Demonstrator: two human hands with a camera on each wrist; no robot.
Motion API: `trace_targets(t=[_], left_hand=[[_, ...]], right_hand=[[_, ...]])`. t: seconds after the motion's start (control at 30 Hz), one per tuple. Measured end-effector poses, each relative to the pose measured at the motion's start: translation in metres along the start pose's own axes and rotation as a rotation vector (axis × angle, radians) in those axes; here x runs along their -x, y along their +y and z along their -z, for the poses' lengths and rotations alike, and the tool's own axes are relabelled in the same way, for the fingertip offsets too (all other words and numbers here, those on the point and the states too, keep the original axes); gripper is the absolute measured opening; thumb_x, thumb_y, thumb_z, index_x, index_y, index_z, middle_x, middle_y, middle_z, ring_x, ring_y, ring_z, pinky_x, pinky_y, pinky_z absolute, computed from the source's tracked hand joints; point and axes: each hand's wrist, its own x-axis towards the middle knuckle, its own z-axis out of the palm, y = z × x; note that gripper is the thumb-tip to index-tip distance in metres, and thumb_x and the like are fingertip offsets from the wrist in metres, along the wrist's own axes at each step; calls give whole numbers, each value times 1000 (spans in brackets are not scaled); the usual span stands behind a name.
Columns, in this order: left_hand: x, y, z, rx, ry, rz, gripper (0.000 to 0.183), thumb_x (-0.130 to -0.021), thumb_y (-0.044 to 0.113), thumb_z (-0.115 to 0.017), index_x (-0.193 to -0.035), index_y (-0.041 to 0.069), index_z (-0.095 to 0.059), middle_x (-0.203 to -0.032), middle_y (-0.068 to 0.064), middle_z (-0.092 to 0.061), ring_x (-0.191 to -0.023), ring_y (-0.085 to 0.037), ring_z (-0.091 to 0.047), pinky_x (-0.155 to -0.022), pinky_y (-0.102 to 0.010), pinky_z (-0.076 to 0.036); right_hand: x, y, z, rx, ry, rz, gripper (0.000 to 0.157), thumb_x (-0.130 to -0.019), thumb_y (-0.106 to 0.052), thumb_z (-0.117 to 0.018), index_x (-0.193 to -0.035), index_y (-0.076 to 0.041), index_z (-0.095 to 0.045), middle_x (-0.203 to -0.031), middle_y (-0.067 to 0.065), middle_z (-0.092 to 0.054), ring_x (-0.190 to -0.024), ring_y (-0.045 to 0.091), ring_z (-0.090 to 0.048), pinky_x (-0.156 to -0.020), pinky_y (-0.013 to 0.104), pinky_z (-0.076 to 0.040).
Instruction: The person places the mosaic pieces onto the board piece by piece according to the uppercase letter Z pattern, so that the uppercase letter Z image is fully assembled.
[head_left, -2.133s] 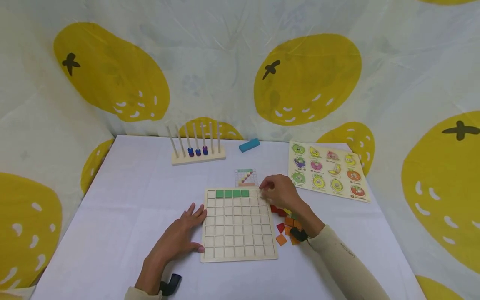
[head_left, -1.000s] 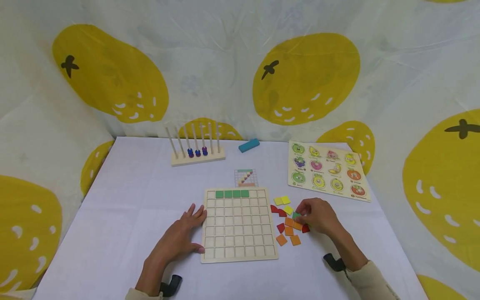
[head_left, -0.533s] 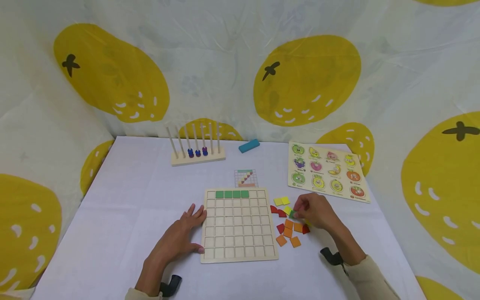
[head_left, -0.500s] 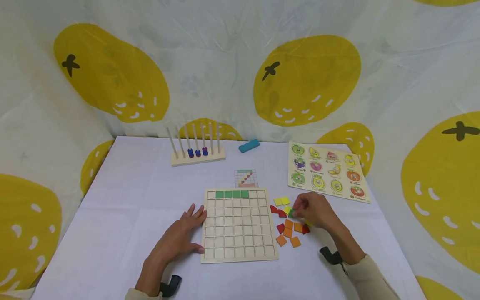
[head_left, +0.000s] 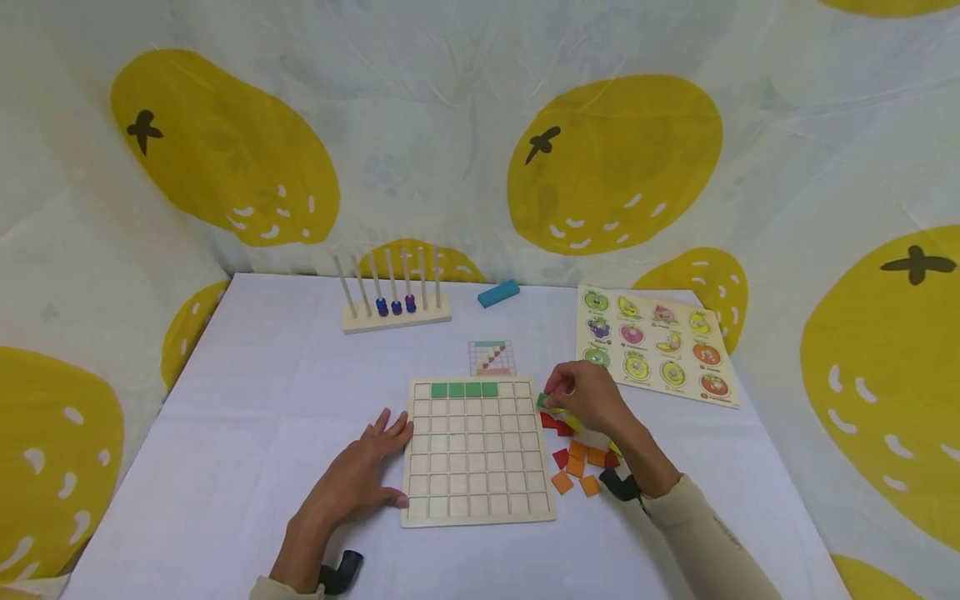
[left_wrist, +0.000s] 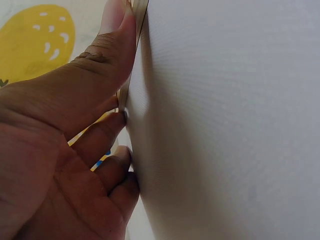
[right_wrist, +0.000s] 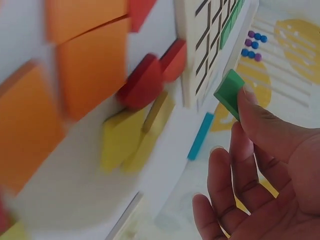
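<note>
A wooden grid board (head_left: 477, 454) lies on the white table, with a row of green square tiles (head_left: 465, 389) in its far row. My left hand (head_left: 360, 471) rests at the board's left edge, thumb and fingertips touching it; the left wrist view shows the thumb (left_wrist: 107, 55) along the rim. Between thumb and fingers, my right hand (head_left: 588, 396) pinches a green square tile (right_wrist: 231, 91), held just off the board's far right corner. Below that hand lie loose orange tiles (head_left: 576, 458), red rounded pieces (head_left: 555, 423) and yellow tiles (right_wrist: 125, 135), partly hidden by it.
A small pattern card (head_left: 492, 357) lies just beyond the board. Farther back stand a pegged wooden rack (head_left: 397, 312) with a few beads and a blue block (head_left: 498, 292). A fruit puzzle board (head_left: 660, 342) lies at the back right.
My right hand went from the board's far right corner to the loose pieces, picked up a green tile, and carried it back left toward the board. The left hand stays put.
</note>
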Motion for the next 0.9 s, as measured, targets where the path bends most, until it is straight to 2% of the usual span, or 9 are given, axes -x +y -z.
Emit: trace_targets(t=[0.3, 0.5, 0.7, 0.9], left_hand=[[0, 0, 0, 9, -2, 6, 117, -61, 29, -103, -161, 16, -45, -172, -1, -34, -165, -35, -21, -123, -67, -35], [0, 0, -2, 9, 7, -5, 116, -60, 28, -103, -160, 15, -47, -171, -3, -37, -165, -35, -24, -124, -66, -36], [-2, 2, -1, 4, 0, 4, 116, -61, 28, -103, -161, 15, -45, -172, -2, -35, -165, -33, -21, -125, -65, -34], [-2, 3, 0, -11, -1, 7, 116, -60, 27, -104, -160, 14, -46, -171, -3, -36, -165, -32, -22, -126, -63, -35]], right_hand=[[-27, -22, -22, 17, -4, 93, 15, -88, -17, -88, -84, -20, -74, -80, -1, -65, -81, 19, -57, -74, 32, -47], [-41, -28, -36, 29, 18, 142, 17, -86, -14, -89, -81, -19, -74, -78, -2, -66, -77, 16, -58, -72, 31, -48], [-49, -35, -43, 79, 31, 130, 18, -88, -12, -87, -80, -20, -72, -77, -3, -65, -78, 18, -57, -72, 33, -46], [-52, -38, -44, 116, -17, 132, 15, -89, -14, -87, -82, -19, -74, -78, -4, -66, -77, 17, -58, -73, 33, -47]])
